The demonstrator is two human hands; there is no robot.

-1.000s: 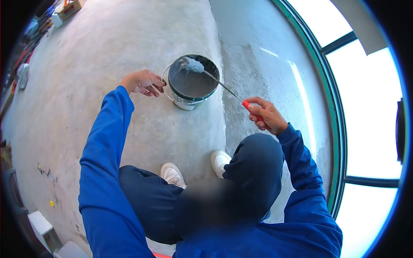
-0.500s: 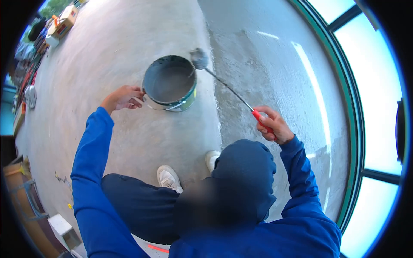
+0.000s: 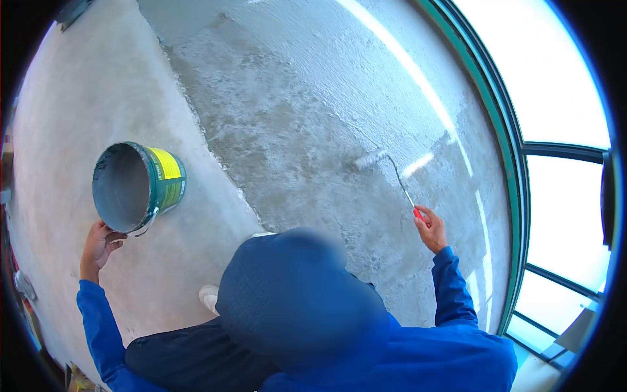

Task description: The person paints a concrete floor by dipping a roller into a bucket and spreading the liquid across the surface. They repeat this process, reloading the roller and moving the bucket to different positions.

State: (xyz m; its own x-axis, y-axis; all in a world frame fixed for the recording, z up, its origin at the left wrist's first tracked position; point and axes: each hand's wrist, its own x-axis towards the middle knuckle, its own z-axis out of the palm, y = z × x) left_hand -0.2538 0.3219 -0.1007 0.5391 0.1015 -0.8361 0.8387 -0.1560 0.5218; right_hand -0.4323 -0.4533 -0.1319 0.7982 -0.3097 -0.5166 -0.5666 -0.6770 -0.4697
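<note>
My right hand (image 3: 431,228) is closed round the red handle of a paint roller (image 3: 403,186). The roller's grey, wet sleeve lies against the floor (image 3: 307,176), on the darker, coated side. Over on the left, a dark green bucket (image 3: 171,189) with a yellow label holds grey liquid, and its inner wall is smeared grey. My left hand (image 3: 101,247) grips the bucket at its near rim, with the fingers partly hidden there. The bucket's wire handle hangs down at the near side.
A rough edge (image 3: 219,160) divides the pale dry floor from the darker, wet, shiny part. Green-framed glass panes (image 3: 555,78) run along the right. One white shoe (image 3: 209,297) shows beside my knee. A dark object (image 3: 72,12) sits at the far upper left.
My view has turned to the right. The roller has gone from beside the bucket's rim out onto the coated floor. My left hand has closed on the bucket's rim.
</note>
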